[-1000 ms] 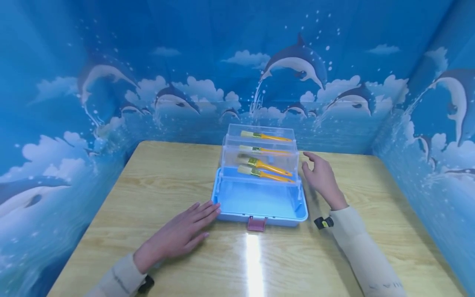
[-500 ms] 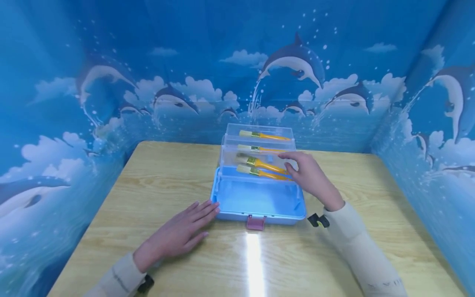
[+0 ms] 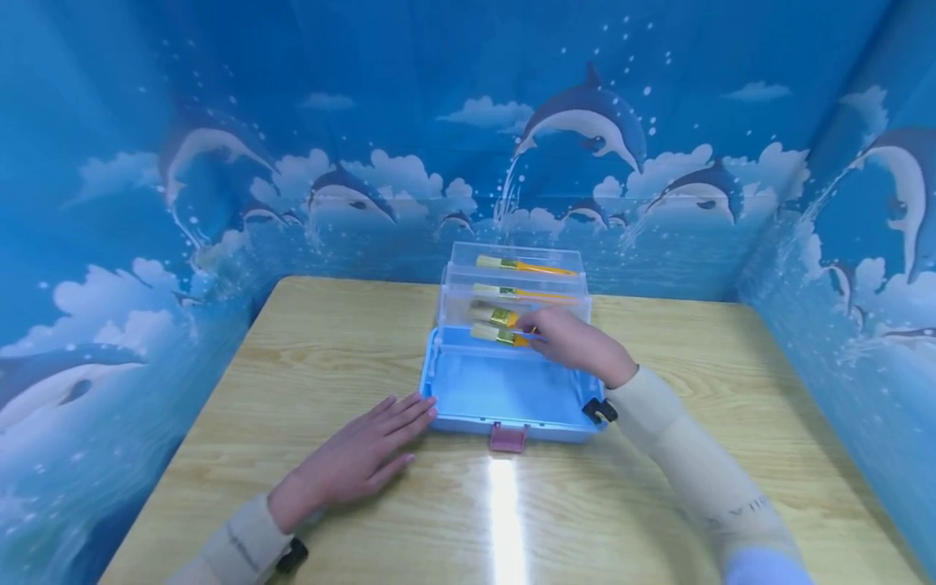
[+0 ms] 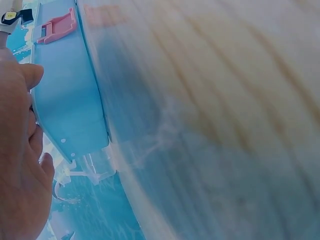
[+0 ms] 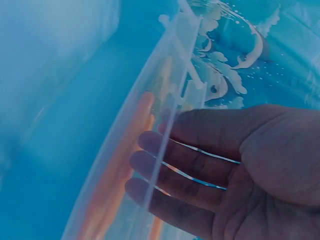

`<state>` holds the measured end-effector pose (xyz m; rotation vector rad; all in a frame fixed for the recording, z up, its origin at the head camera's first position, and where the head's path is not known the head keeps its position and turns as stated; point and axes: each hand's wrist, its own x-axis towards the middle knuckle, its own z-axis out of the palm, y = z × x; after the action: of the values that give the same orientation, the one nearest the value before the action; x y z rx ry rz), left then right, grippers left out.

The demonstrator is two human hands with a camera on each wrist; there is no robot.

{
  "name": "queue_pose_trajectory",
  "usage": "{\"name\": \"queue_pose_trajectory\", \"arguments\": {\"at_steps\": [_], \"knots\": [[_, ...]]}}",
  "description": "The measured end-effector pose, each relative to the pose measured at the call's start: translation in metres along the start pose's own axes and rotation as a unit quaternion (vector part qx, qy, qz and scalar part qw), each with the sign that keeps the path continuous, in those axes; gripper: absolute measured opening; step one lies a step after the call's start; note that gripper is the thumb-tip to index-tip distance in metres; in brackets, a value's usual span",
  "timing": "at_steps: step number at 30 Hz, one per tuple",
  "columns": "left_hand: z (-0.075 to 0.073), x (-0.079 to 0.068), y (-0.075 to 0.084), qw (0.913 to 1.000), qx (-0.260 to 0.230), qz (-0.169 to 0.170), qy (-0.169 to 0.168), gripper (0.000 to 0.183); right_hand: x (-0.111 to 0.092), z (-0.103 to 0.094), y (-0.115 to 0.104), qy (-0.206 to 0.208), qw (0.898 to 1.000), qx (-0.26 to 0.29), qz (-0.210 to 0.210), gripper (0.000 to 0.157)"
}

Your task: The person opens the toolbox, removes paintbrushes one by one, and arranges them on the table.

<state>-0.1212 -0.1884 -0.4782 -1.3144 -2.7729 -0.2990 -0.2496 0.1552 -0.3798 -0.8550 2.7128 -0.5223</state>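
Note:
A blue storage box (image 3: 478,390) stands unlatched on the table, its tiers of clear trays (image 3: 455,313) fanned up and back. Yellow-handled paintbrushes lie in them. My right hand (image 3: 566,337) reaches over the lowest tray, covering the handles of two paintbrushes, a dark-bristled paintbrush (image 3: 502,316) and a pale-bristled paintbrush (image 3: 497,333). In the right wrist view its fingers (image 5: 185,160) run fairly straight behind the clear tray wall, their tips right at orange handles (image 5: 120,155). My left hand (image 3: 358,455) lies flat with fingers extended, fingertips at the box's left front corner.
A pink latch (image 3: 508,439) hangs from the box front. Two more paintbrushes, an upper paintbrush (image 3: 526,266) and a middle paintbrush (image 3: 519,294), lie in higher trays. Dolphin-printed curtains (image 3: 409,122) surround the wooden table (image 3: 329,333) at the back and sides.
My right hand has moved left from beside the box, across the tray's right end, to the brush handles. My left hand and the paintbrushes stay in place.

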Motion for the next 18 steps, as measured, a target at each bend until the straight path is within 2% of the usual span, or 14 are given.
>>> {"name": "queue_pose_trajectory", "arguments": {"at_steps": [12,18], "knots": [[0.0,0.001,0.0,0.9998,-0.013,-0.008,-0.01,0.066,0.012,0.004,0.003,-0.017,0.999,-0.037,0.034,0.025],[-0.001,0.0,0.0,0.9999,-0.009,-0.004,-0.001,0.067,0.015,0.006,0.004,-0.015,0.998,-0.045,0.044,0.026]]}}
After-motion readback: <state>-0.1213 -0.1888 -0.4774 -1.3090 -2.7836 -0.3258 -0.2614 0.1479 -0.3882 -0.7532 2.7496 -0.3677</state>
